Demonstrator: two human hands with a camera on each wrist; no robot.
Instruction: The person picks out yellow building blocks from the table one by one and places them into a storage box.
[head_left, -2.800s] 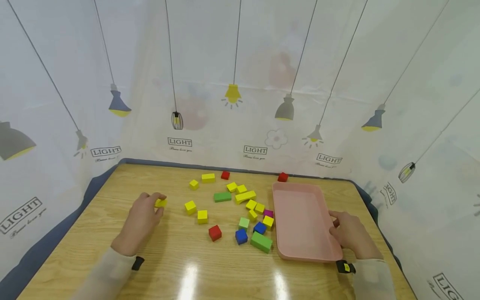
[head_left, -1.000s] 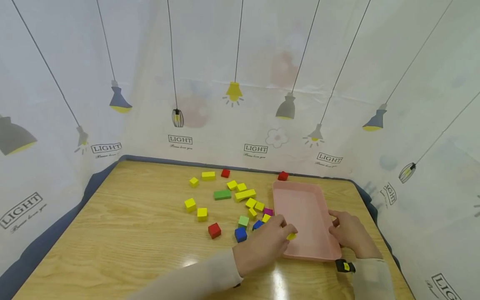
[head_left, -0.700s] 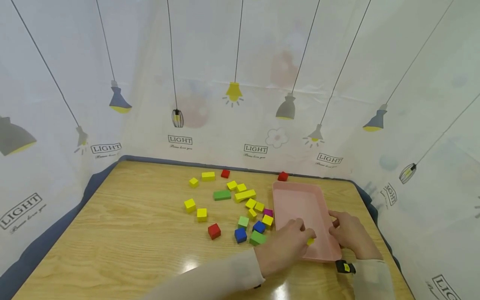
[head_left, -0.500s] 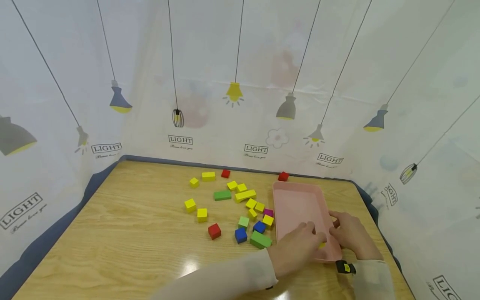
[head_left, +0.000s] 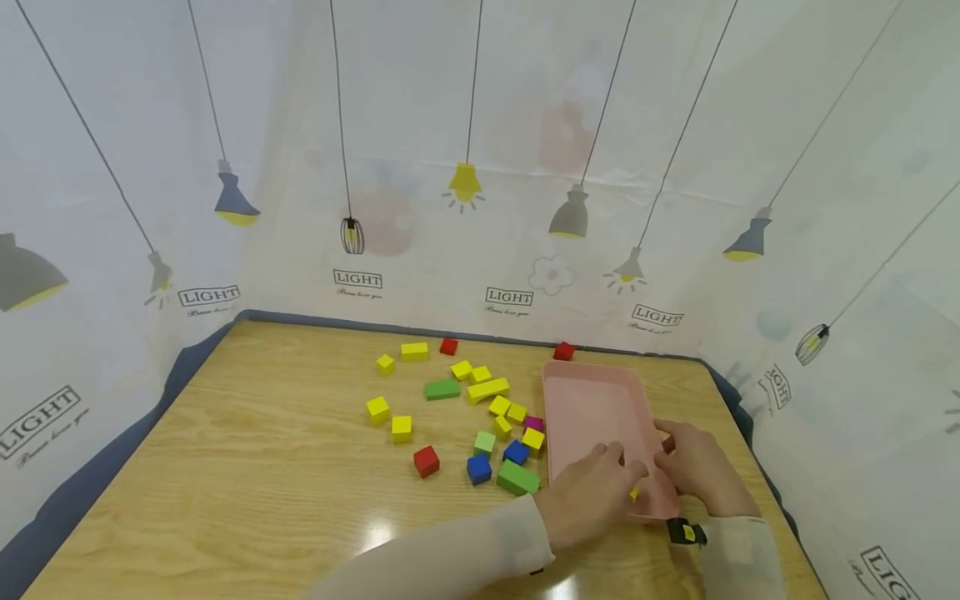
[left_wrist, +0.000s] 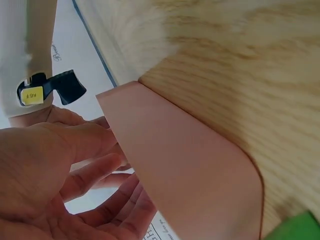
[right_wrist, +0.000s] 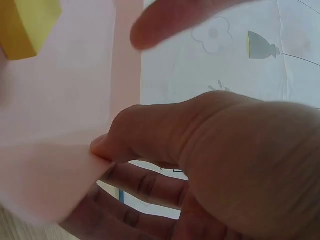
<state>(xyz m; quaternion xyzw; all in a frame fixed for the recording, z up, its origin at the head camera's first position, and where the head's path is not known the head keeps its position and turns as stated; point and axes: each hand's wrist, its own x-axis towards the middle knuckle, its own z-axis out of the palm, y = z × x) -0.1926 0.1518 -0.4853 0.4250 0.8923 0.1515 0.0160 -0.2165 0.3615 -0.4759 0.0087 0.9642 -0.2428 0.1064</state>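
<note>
My left hand (head_left: pixel 592 497) reaches over the near end of a pink tray (head_left: pixel 592 400), its fingers spread and loosely bent. A yellow block (head_left: pixel 634 493) shows just below these fingers, and in the right wrist view the yellow block (right_wrist: pixel 31 25) sits inside the tray, apart from the fingertip in sight. My right hand (head_left: pixel 701 468) pinches the tray's right rim, thumb on the inner side and fingers outside, as the right wrist view shows. The left wrist view shows the tray's outer wall (left_wrist: pixel 185 170), which hides the block there.
Left of the tray lie several yellow blocks (head_left: pixel 488 391), a long green block (head_left: pixel 518 477), blue cubes (head_left: pixel 479 469), a red cube (head_left: pixel 427 461) and a magenta block (head_left: pixel 533 424). Another red block (head_left: pixel 564 351) stands behind the tray. A printed curtain (head_left: pixel 420 275) borders the wooden table (head_left: pixel 285 467).
My left hand has carried the yellow block from the table's left side rightward over the tray and let go of it there. My right hand has stayed on the tray's rim.
</note>
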